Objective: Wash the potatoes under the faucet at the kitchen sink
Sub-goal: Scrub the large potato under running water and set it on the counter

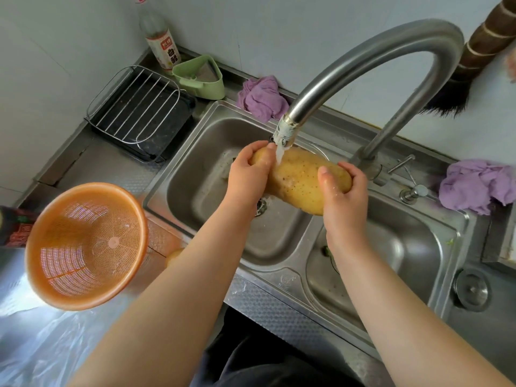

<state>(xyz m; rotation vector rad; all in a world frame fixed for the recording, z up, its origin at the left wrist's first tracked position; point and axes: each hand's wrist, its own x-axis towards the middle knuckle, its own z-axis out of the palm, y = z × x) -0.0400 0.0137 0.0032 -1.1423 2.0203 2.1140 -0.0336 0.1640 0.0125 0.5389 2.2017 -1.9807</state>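
1. Nearest me, at the lower left of the frame, a clear plastic bag (42,339) lies crumpled on the counter. Just above it sits my orange basket (86,244), with no potato that I can see in it, so I judge that no washed one has been put away yet.

2. Just right of the basket, half hidden behind my left forearm, a small yellow lump (173,256) shows. It looks like a second potato waiting its turn, though I cannot be sure.

3. In the middle of the frame I hold the big potato (300,180) over the left basin of the sink (195,191). My left hand (250,174) is curled round its left end, and my right hand (344,191) grips its right end, thumb on top.

4. Just above it, water runs from the faucet (368,68) onto the potato's upper left part. Its skin looks wet and mostly clean, so this wash seems well under way, not finished.

5. What I reckon is left: turn it to rinse the underside, set it in the basket, then wash any others.

6. Farthest off, at the upper left of the frame, a wire rack (134,104) and a bottle (160,37) stand by the wall.
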